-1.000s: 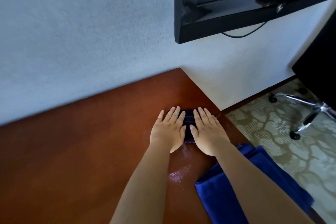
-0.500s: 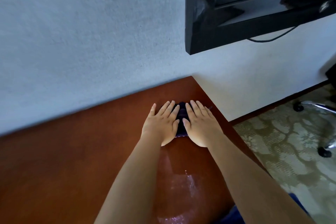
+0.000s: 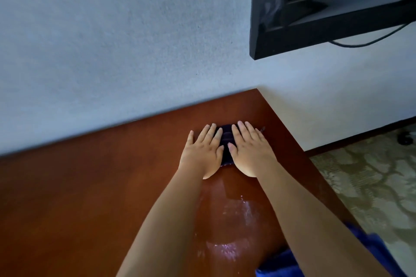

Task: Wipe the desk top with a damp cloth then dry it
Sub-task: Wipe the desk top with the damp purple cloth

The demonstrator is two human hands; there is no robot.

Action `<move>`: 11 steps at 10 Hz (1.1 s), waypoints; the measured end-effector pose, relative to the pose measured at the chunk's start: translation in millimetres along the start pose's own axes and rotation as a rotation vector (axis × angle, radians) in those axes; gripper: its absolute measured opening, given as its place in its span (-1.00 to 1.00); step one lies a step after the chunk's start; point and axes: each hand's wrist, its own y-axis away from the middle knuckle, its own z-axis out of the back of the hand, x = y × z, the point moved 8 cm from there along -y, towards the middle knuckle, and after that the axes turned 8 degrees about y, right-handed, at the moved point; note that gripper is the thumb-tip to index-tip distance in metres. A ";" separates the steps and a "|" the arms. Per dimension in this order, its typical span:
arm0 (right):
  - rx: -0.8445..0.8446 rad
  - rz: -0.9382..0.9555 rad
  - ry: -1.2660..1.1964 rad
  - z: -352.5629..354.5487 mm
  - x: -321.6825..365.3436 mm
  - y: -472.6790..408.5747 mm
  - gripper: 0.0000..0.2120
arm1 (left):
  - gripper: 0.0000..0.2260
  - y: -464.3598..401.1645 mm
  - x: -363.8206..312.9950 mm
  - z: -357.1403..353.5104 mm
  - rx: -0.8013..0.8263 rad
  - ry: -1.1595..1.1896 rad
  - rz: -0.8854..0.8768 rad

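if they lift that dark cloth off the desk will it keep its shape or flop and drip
Probably flop: the dark folded cloth lies flattened in soft creases under the left hand and right hand. It likely holds water, since a shiny wet streak trails behind it on the reddish-brown wooden desk top, so it may drip and feel heavy for its size.
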 end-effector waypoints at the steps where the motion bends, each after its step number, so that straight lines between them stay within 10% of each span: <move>1: -0.018 0.008 -0.014 -2.4 12.7 24.5 -0.45 | -0.51 28.1 -0.3 -8.4 0.000 0.007 0.020; 5: 0.007 0.063 -0.003 -11.0 50.8 107.9 -0.46 | -0.51 121.1 -5.1 -36.3 -0.031 0.063 0.060; 11: -0.055 0.143 0.002 4.1 52.2 -11.9 -0.46 | -0.52 24.6 48.6 -6.7 -0.069 0.130 0.116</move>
